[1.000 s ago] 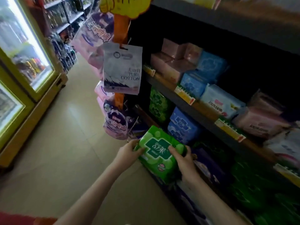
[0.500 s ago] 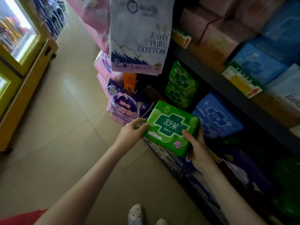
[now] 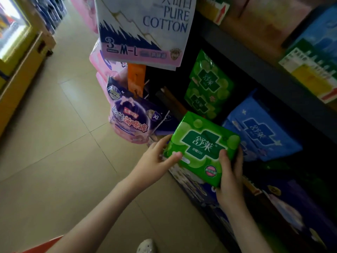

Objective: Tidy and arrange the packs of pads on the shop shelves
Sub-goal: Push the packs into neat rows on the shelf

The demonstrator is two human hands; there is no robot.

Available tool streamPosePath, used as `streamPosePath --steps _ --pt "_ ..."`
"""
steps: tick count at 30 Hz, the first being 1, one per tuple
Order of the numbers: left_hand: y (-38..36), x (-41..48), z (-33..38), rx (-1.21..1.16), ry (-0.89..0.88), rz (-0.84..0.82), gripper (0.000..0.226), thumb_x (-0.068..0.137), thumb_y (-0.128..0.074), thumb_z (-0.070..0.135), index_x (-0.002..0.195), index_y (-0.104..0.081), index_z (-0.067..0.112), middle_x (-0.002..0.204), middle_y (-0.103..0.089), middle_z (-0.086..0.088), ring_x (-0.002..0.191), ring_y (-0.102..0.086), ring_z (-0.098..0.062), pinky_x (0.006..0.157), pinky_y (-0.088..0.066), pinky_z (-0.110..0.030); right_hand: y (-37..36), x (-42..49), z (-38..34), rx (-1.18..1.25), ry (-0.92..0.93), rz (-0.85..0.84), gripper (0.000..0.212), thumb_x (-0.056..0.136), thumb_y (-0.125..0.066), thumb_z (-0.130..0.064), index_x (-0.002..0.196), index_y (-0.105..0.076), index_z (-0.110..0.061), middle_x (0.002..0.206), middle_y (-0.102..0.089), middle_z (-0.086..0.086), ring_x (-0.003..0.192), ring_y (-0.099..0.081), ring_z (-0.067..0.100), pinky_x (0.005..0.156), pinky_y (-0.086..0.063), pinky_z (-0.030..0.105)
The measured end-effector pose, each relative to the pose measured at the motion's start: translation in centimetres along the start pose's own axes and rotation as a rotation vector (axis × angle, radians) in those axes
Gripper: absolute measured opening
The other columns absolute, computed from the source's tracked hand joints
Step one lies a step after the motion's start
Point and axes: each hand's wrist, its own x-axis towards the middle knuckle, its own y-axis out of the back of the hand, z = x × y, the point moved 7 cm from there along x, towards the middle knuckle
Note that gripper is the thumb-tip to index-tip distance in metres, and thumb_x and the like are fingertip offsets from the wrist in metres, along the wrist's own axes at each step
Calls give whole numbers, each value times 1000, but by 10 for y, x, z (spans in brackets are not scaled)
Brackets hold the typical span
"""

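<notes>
She has one green pack (image 3: pixel 202 148) held in the air in front of the dark shelf (image 3: pixel 264 75), tilted, label up, just below the two matching green packs (image 3: pixel 207 84) standing there and beside the blue pack (image 3: pixel 259 132). Her left hand (image 3: pixel 155 161) pinches its near left corner, thumb on the face. Her right hand (image 3: pixel 229 179) clamps the lower right corner, thumb on top and fingers curled behind. I'd say she is mid-carry, bringing a stray pack back to its own kind. The next move would be to lift it, turn it upright and slide it in beside the green ones without knocking them or the blue pack over. A second ago it was lower, down by the bottom shelves. It has since come up toward the green stack, and both thumbs have crept further onto its face.
</notes>
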Motion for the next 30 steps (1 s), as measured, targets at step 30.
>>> streamPosePath --steps 30 --pt "-120 -54 59 438 -433 26 72 79 -52 61 137 -40 20 110 -43 10 92 -48 -3 84 -47 -25 130 -98 -31 -246 506 142 90 68 -75 -19 137 -27 -50 142 -37 -14 130 -43 8 99 -48 39"
